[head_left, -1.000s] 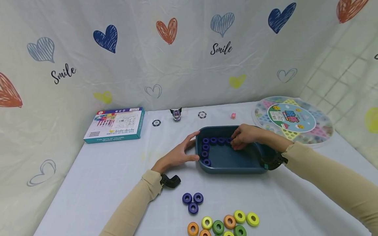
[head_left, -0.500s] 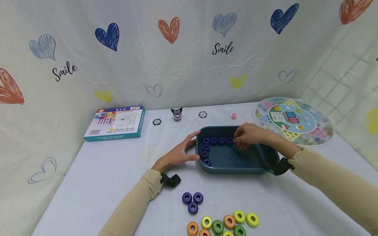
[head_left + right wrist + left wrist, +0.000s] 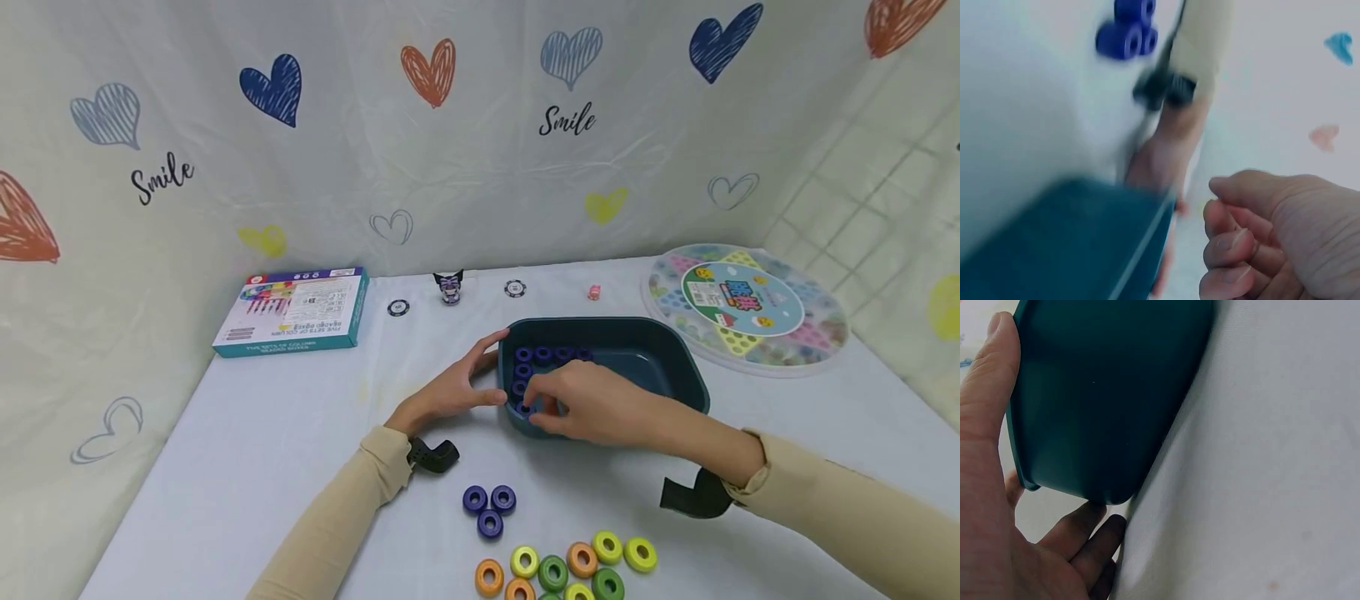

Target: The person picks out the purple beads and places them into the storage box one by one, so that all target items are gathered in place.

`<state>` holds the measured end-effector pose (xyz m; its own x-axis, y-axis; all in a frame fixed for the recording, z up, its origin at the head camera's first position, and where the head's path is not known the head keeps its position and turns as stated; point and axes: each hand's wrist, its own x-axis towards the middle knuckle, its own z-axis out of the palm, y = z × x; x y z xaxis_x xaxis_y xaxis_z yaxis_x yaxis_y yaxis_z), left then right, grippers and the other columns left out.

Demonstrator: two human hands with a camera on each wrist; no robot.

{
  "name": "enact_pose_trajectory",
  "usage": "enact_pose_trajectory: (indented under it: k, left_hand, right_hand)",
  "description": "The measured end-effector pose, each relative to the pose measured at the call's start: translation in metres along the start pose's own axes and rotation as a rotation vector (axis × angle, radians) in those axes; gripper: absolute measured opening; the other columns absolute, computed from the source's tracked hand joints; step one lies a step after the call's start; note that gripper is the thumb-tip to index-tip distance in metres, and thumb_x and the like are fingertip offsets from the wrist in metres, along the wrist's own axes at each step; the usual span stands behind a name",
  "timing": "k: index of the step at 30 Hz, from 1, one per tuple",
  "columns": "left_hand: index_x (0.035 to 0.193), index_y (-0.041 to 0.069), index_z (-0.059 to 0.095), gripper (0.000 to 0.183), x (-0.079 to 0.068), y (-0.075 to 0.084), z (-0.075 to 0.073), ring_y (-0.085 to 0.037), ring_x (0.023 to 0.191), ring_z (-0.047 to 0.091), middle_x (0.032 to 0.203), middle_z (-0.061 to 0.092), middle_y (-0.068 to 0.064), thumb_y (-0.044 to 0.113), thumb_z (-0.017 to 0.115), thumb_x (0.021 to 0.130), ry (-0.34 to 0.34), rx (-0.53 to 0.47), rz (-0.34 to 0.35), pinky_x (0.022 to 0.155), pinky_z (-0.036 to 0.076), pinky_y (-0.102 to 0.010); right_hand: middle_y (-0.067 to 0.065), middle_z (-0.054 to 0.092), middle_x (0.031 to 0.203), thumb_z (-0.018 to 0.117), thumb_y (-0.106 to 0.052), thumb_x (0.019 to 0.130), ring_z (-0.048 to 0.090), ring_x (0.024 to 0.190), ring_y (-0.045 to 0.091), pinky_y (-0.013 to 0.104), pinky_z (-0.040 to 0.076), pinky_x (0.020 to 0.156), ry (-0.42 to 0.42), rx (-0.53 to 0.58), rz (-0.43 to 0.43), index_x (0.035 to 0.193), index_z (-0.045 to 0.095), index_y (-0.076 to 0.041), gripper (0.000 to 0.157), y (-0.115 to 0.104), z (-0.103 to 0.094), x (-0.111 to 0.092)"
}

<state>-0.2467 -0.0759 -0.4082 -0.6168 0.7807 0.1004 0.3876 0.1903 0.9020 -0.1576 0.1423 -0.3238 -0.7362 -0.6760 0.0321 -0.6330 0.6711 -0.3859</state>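
Observation:
A dark teal tray [image 3: 652, 362] stands on the white-covered table. Purple ring beads [image 3: 543, 356] line its left side and part of its back wall. With fingers spread, my left hand [image 3: 450, 390] rests against the tray's left end. In the left wrist view its thumb [image 3: 994, 381] lies along the rim and its fingertips touch the outer wall. My right hand [image 3: 588, 404] passes over the tray's front left part, hiding some of it. Its fingers are loosely bent around nothing in the right wrist view. Three more purple ring beads [image 3: 490, 523] lie together in front of the tray.
Yellow, orange and green ring beads [image 3: 553, 572] lie at the table's near edge. Behind stand a cardboard box [image 3: 292, 312], a small figurine [image 3: 449, 288], two poker chips [image 3: 398, 307], a tiny pink figure [image 3: 594, 292] and a round game board [image 3: 750, 308].
My right hand has left the beads by the tray's back wall and come left and nearer. The latest bead there stays in the row. The left hand has kept its place.

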Motion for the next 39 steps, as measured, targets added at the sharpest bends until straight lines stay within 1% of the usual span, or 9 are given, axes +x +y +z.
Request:
enact_pose_trajectory:
  k: [6, 9, 12, 15, 17, 21, 23, 29, 39]
  left_hand:
    - [0.146, 0.019, 0.008, 0.092, 0.0, 0.001, 0.001, -0.023, 0.131, 0.026, 0.143, 0.028, -0.016, 0.044, 0.065, 0.079, 0.002, 0.015, 0.018, 0.104, 0.017, -0.049]
    - [0.146, 0.02, 0.008, 0.093, 0.001, -0.002, 0.001, -0.024, 0.131, 0.026, 0.143, 0.027, -0.017, 0.048, 0.065, 0.078, 0.007, 0.019, 0.025, 0.104, 0.017, -0.05]
    - [0.146, 0.023, 0.009, 0.093, 0.003, -0.009, 0.002, -0.022, 0.131, 0.025, 0.144, 0.027, -0.014, 0.049, 0.065, 0.077, 0.013, -0.001, 0.024, 0.104, 0.016, -0.05]
    - [0.145, 0.032, 0.009, 0.093, 0.006, -0.022, 0.004, -0.016, 0.131, 0.026, 0.144, 0.028, -0.007, 0.054, 0.065, 0.074, 0.029, 0.01, 0.008, 0.105, 0.017, -0.047]
    - [0.143, 0.037, 0.01, 0.092, 0.008, -0.03, 0.006, -0.012, 0.131, 0.026, 0.144, 0.029, -0.001, 0.058, 0.064, 0.072, 0.042, 0.022, -0.001, 0.105, 0.017, -0.046]
    - [0.142, 0.04, 0.01, 0.092, 0.01, -0.037, 0.006, -0.009, 0.13, 0.027, 0.143, 0.03, 0.003, 0.061, 0.064, 0.07, 0.06, 0.042, 0.0, 0.105, 0.018, -0.045]
    - [0.143, 0.038, 0.01, 0.092, 0.009, -0.033, 0.005, -0.012, 0.13, 0.027, 0.143, 0.03, 0.0, 0.059, 0.064, 0.071, 0.054, 0.032, 0.008, 0.105, 0.017, -0.046]
    - [0.146, 0.021, 0.009, 0.094, 0.002, -0.005, 0.003, -0.022, 0.132, 0.024, 0.144, 0.026, -0.014, 0.05, 0.065, 0.076, 0.015, 0.013, 0.02, 0.104, 0.016, -0.048]
    - [0.146, 0.02, 0.008, 0.094, 0.003, -0.003, 0.003, -0.022, 0.131, 0.025, 0.144, 0.026, -0.016, 0.048, 0.065, 0.077, 0.012, 0.021, 0.017, 0.105, 0.017, -0.048]
  right_hand:
    - [-0.017, 0.049, 0.065, 0.066, -0.02, 0.083, 0.044, 0.057, -0.001, 0.016, 0.039, 0.052, -0.179, -0.004, -0.119, 0.095, 0.065, -0.018, 0.013, -0.027, 0.025, -0.002]
    - [-0.018, 0.047, 0.064, 0.065, -0.022, 0.084, 0.042, 0.056, -0.002, 0.016, 0.037, 0.05, -0.258, -0.019, -0.137, 0.101, 0.064, -0.019, 0.018, -0.033, 0.038, -0.002]
    - [-0.018, 0.051, 0.067, 0.064, -0.023, 0.084, 0.042, 0.055, -0.002, 0.016, 0.037, 0.05, -0.294, -0.037, -0.132, 0.106, 0.062, -0.02, 0.022, -0.034, 0.047, -0.002]
    - [-0.017, 0.059, 0.078, 0.064, -0.023, 0.084, 0.046, 0.06, -0.005, 0.015, 0.039, 0.053, -0.303, -0.052, -0.132, 0.106, 0.063, -0.02, 0.022, -0.031, 0.054, -0.002]
    - [-0.017, 0.06, 0.079, 0.064, -0.023, 0.084, 0.047, 0.06, -0.005, 0.014, 0.04, 0.053, -0.301, -0.052, -0.136, 0.105, 0.063, -0.02, 0.021, -0.029, 0.056, -0.002]
    - [-0.019, 0.052, 0.068, 0.065, -0.023, 0.083, 0.044, 0.057, -0.005, 0.014, 0.038, 0.051, -0.289, -0.026, -0.142, 0.104, 0.062, -0.021, 0.021, -0.024, 0.06, -0.004]
    - [-0.02, 0.047, 0.064, 0.066, -0.023, 0.083, 0.042, 0.054, -0.005, 0.014, 0.036, 0.049, -0.284, -0.021, -0.146, 0.103, 0.062, -0.021, 0.021, -0.022, 0.061, -0.005]
    - [-0.019, 0.044, 0.06, 0.065, -0.035, 0.082, 0.041, 0.052, -0.004, 0.014, 0.035, 0.048, -0.289, 0.0, -0.148, 0.102, 0.059, -0.023, 0.024, -0.019, 0.065, -0.006]
    - [-0.019, 0.046, 0.061, 0.067, -0.033, 0.081, 0.043, 0.053, -0.004, 0.016, 0.037, 0.051, -0.293, 0.058, -0.102, 0.098, 0.058, -0.025, 0.021, -0.01, 0.068, -0.013]
